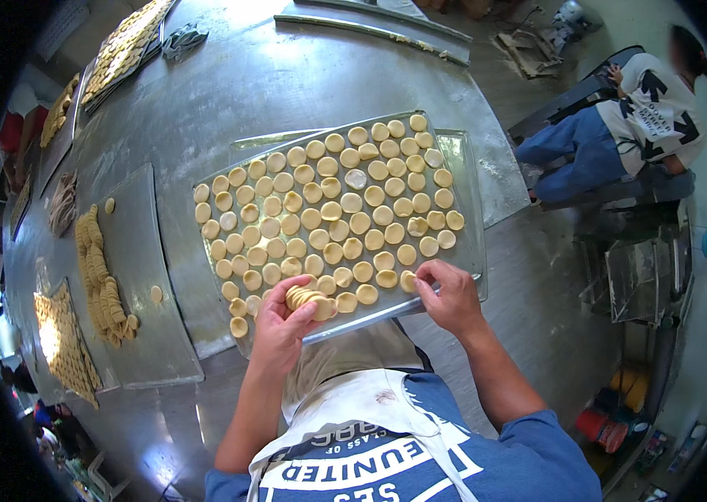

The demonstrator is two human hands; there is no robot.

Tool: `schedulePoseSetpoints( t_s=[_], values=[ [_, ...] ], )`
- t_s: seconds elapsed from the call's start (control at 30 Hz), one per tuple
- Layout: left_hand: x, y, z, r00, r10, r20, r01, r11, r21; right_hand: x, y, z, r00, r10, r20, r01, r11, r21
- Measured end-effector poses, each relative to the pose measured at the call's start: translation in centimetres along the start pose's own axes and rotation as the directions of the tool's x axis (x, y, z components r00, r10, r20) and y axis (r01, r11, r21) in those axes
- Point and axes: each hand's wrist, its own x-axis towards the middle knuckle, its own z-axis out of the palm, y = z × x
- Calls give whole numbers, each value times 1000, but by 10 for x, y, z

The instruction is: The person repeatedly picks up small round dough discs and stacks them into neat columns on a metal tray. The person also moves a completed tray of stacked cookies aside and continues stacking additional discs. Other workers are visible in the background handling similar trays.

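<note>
A metal baking tray (454,263) lies before me at a slant, covered with rows of small round dough discs (351,202). Over its near edge, my left hand (281,326) grips a short stack of dough discs (309,301), fanned between thumb and fingers. At the tray's near right corner my right hand (451,295) pinches a single dough disc (409,282) by its edge. Whether that disc rests on the tray I cannot tell. Part of another tray (463,163) shows underneath the filled one.
Left on the metal table (228,81), a sheet (171,339) bears rows of stacked discs (102,282). Further trays of dough pieces (124,47) stand at the far left, near a crumpled cloth (184,41). A person (636,119) sits at the right; another person's arm (21,144) shows left.
</note>
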Motion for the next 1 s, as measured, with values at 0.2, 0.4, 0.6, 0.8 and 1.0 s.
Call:
schedulePoseSetpoints(
  t_s=[0.2, 0.4, 0.6, 0.8, 1.0],
  values=[
    [21, -25, 52, 988, -154, 7, 154, 986, 57, 9, 29, -21, 999, 9, -53, -8, 1000, 24],
    [38, -58, 91, 987, -147, 67, 145, 989, 37, 11, 8, -39, 976, -185, 113, 148, 949, 277],
    [49, -69, 113, 982, -148, 119, 131, 982, 138, 2, 30, -34, 979, -193, 58, 169, 943, 288],
    [57, -76, 124, 985, -172, -17, 173, 979, 110, -1, 33, -47, 983, -177, 54, 150, 932, 329],
    [64, -77, 123, 996, -85, 2, 84, 982, 169, 6, 55, -55, 993, -122, -12, 122, 991, 52]
  ],
)
